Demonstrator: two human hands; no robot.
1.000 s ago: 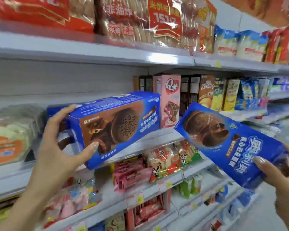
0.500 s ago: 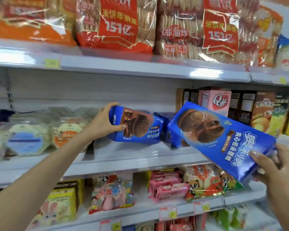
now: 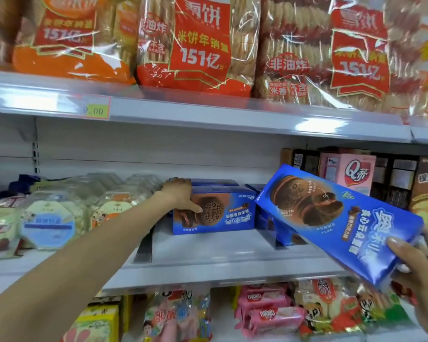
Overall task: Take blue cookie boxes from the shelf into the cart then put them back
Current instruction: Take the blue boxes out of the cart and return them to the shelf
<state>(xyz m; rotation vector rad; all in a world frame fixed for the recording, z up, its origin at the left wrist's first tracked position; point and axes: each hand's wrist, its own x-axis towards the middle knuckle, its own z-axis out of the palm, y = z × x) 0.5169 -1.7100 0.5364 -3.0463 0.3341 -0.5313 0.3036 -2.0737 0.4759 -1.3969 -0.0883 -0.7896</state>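
A blue cookie box [image 3: 223, 213] lies flat on the middle shelf [image 3: 208, 260], deep toward the back. My left hand [image 3: 181, 193] reaches far in and grips its left end, thumb on the front face. A second blue cookie box [image 3: 336, 218] is tilted in the air in front of the shelf at the right, held by its lower right end in my right hand [image 3: 420, 265]. Another blue box [image 3: 265, 218] stands on the shelf partly hidden behind the held one. The cart is out of view.
Large red and orange rice cracker bags [image 3: 200, 45] fill the upper shelf. Clear plastic cookie tubs [image 3: 50, 223] sit left of the blue boxes. A pink box [image 3: 351, 171] and brown boxes stand at the right. Snack packs [image 3: 269, 312] fill the lower shelf.
My left hand has pushed its blue box from the shelf's front deep onto the shelf and laid it flat. My right hand keeps the second box tilted in front, roughly where it was.
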